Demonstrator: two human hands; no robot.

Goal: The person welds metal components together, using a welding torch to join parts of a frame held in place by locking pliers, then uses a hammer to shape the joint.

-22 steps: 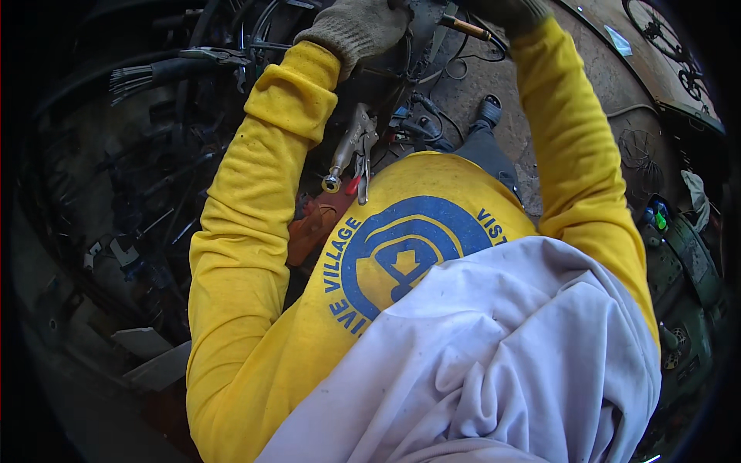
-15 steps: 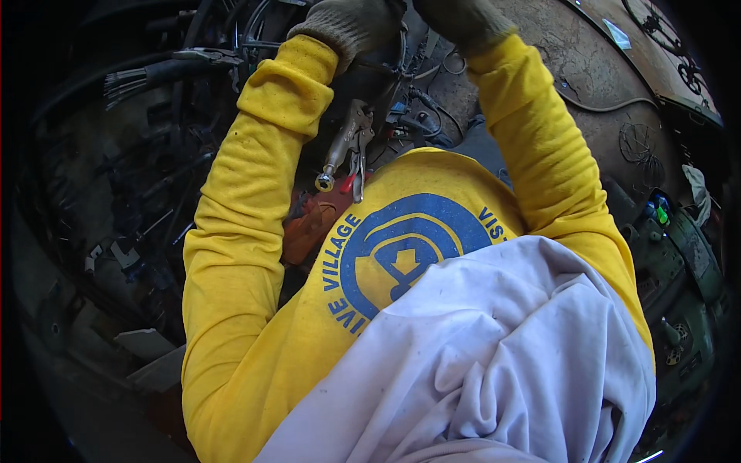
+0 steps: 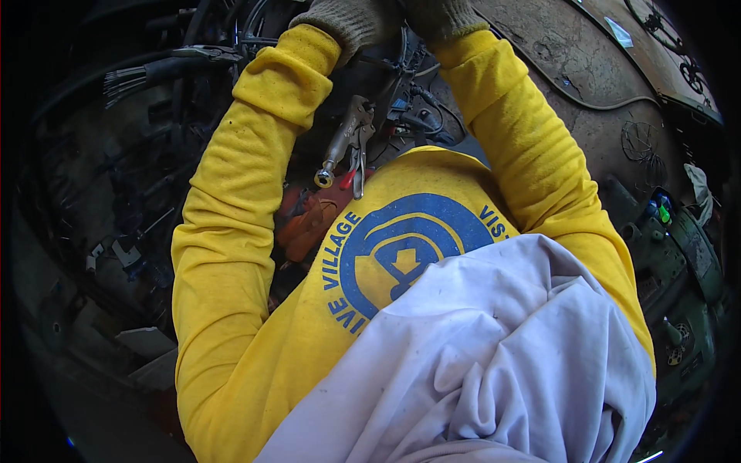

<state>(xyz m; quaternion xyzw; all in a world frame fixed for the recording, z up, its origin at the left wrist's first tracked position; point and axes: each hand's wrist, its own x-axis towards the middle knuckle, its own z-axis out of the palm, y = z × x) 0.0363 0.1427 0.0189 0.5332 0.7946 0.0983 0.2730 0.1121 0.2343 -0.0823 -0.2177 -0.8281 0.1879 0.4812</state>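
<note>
Both my arms, in yellow sleeves, stretch forward to the top edge of the picture. My left hand [image 3: 356,21] wears a grey-brown knitted work glove; its fingers are lost in shadow and cut off by the edge. Close beside it is my right hand [image 3: 446,17], gloved alike, its fingers hidden too. What either hand holds, if anything, does not show. Below the left glove, a pair of metal locking pliers [image 3: 349,145] points its handles and round adjusting screw toward me. An orange-brown leather-like piece [image 3: 310,224] lies under it, partly behind my shirt.
A bundle of thin welding rods [image 3: 127,83] sticks out at the upper left, near a clamp-like tool [image 3: 207,52]. A hose [image 3: 594,106] runs over the stained floor at right, by a coil of wire [image 3: 644,147]. Green machinery [image 3: 683,309] stands at the right edge.
My right hand and forearm have shifted left and slightly up, closer to the left hand. My left arm has moved slightly left. The locking pliers stay almost where they were.
</note>
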